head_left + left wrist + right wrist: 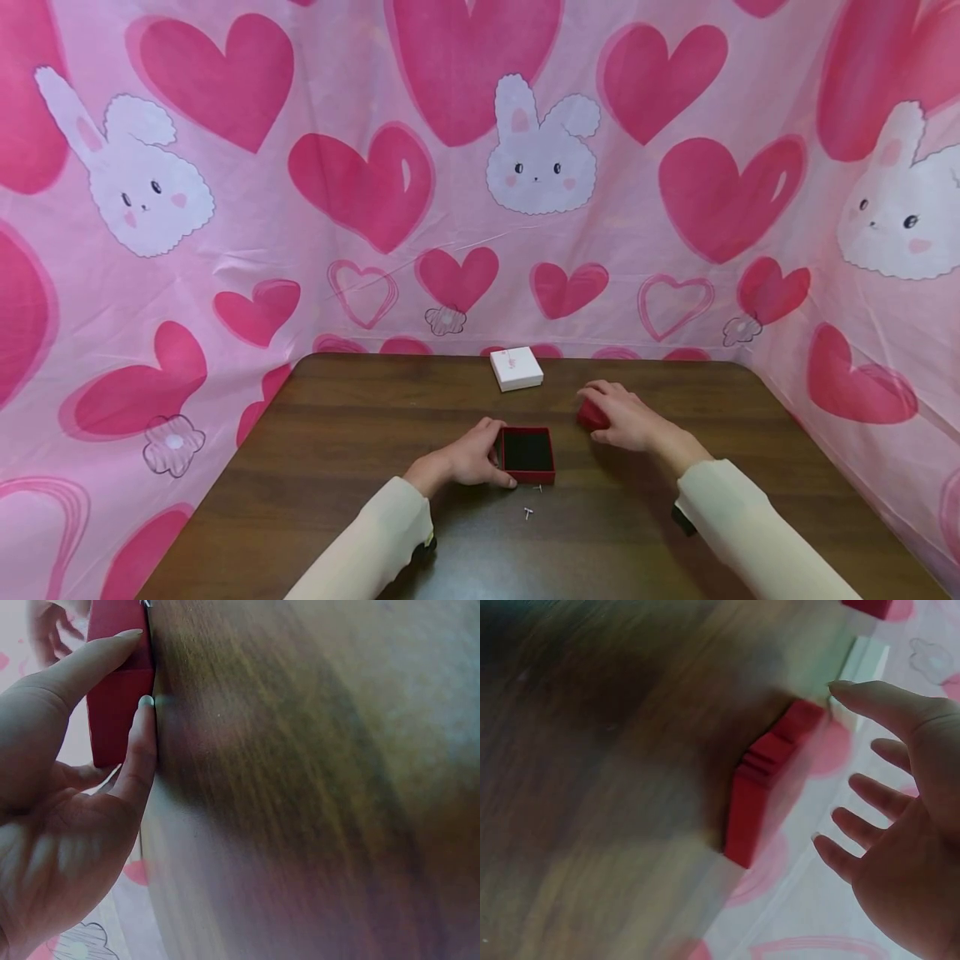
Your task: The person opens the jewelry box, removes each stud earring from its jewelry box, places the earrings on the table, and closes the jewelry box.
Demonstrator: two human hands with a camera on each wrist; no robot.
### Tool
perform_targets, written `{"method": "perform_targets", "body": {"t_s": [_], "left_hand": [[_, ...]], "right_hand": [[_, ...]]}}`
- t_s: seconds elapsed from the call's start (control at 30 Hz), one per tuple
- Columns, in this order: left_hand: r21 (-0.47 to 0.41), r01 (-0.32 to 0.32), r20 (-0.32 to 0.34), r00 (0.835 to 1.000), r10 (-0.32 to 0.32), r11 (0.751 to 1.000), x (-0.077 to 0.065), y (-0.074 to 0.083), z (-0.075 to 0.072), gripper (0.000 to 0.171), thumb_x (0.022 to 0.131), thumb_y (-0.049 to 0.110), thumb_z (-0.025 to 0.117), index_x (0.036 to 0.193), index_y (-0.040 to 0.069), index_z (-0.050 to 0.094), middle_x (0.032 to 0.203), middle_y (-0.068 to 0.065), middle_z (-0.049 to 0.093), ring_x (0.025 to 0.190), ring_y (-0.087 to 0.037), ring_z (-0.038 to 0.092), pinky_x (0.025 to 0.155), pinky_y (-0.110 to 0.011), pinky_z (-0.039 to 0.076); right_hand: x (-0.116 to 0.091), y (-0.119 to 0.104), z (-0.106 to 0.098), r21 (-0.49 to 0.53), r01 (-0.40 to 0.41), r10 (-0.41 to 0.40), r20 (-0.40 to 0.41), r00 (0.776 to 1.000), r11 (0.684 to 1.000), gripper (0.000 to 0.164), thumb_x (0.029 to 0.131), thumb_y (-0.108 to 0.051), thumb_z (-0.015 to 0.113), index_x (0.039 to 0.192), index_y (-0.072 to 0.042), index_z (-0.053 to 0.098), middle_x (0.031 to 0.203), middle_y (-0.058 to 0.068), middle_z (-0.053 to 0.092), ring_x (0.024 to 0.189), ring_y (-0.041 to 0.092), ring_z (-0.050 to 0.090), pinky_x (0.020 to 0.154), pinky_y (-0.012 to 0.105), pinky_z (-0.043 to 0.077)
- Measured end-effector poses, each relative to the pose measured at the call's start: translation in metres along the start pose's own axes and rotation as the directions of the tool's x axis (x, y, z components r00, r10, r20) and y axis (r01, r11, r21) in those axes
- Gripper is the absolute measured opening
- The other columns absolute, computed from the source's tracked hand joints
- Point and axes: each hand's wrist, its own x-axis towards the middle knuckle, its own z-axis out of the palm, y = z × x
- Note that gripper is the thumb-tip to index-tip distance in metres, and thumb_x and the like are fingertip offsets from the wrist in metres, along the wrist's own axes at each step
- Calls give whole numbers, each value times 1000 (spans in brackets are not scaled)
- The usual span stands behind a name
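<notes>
In the head view, an uncovered red box (528,478) with a black lining sits on the table. My left hand (474,454) holds it by its left side. The left wrist view has the thumb along one red wall (112,712) of the box and other fingers round its corner. Farther right, my right hand (626,418) hovers at a flat red piece, like a box lid (591,415), partly hidden by the fingers. In the right wrist view, the fingers (881,796) are spread, apart from that piece. Two tiny silvery studs (528,512) lie before the box.
A white box (517,371) with pink lettering stands near the back edge of the brown wooden table (360,417). Pink cloth (465,200) with hearts and rabbits hangs behind the table and on both sides.
</notes>
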Motion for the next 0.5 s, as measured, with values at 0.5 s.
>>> {"method": "perform_targets", "body": {"t_s": [0.5], "left_hand": [[-3,6,-6,1000,-6,1000,-1,2,0,76,79,25,90,138,7,46,123,-3,44,98,-15,51,85,-29,47]], "right_hand": [[2,24,14,-28,-62,62,11,998,998,65,84,-23,83,140,-2,55,146,28,45,131,51,41,103,73,32]]}}
